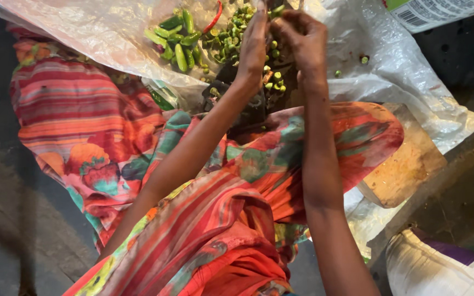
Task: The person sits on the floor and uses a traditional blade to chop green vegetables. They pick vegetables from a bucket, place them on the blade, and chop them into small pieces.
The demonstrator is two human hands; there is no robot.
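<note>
- Crinkled clear plastic sheet (412, 71) spreads over dark ground, its edge near a wooden board (407, 164).
- Left hand (253, 46) and right hand (303, 38) meet over small green pods (272, 82); fingers pinched narrow, contents hidden.
- Long green chillies (179, 41) lie well left.

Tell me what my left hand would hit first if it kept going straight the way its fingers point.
Probably the pile of small green pieces on the plastic sheet just beyond the left hand; depth is unclear.
</note>
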